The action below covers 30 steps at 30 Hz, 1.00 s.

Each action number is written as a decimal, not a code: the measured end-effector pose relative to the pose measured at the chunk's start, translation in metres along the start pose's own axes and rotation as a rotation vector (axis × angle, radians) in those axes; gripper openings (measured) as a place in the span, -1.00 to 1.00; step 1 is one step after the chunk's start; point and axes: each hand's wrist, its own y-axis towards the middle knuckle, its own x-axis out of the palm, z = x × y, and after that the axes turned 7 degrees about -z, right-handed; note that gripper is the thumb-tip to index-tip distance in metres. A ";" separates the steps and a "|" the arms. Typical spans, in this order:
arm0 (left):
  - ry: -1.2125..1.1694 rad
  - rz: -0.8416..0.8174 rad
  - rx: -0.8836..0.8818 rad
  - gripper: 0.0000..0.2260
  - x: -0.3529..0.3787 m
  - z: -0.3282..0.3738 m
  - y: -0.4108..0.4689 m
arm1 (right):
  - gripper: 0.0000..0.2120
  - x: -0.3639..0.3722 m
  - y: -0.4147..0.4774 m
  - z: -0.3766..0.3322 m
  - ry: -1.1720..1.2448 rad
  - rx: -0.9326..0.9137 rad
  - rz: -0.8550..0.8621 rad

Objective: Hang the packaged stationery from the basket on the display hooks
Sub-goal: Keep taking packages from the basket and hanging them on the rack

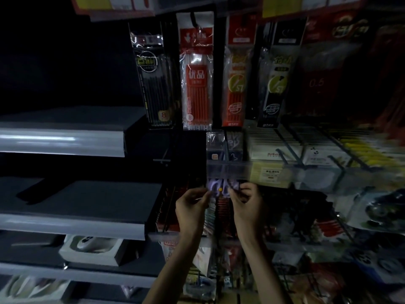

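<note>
Dim shop shelving: my left hand (190, 205) and right hand (247, 201) each pinch an upper corner of a purple packet (219, 189), held just under a shelf rail (228, 168); in this gloom I fear its hole missing the hook, which I cannot see, and the packet dropping.

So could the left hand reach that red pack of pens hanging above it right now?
Probably yes for the path: nothing sits between the left hand and the red pack. But it is busy, pinching a small package together with the right hand.
</note>
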 end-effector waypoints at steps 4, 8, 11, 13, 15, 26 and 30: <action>0.007 0.008 -0.004 -0.96 0.004 0.003 0.003 | -0.77 0.001 0.003 -0.004 0.024 0.015 0.005; 0.045 0.004 -0.001 -0.96 0.003 -0.002 -0.002 | -0.76 0.004 -0.001 0.004 0.034 0.012 0.009; 0.086 -0.032 0.022 -0.87 0.001 -0.003 -0.010 | -0.78 0.004 -0.004 0.008 -0.001 -0.010 0.024; 0.108 -0.037 0.042 -0.80 0.001 -0.005 -0.014 | -0.78 0.004 -0.006 0.011 -0.027 -0.004 0.021; 0.094 -0.032 0.049 -0.75 0.003 -0.005 -0.016 | -0.71 0.004 -0.011 0.014 -0.034 0.009 0.013; 0.058 -0.212 0.082 -0.67 0.000 0.003 -0.015 | -0.38 0.006 -0.031 0.018 -0.079 -0.014 -0.188; 0.040 -0.232 0.056 -0.64 0.002 0.004 -0.010 | -0.39 0.007 -0.023 0.014 -0.031 -0.003 -0.207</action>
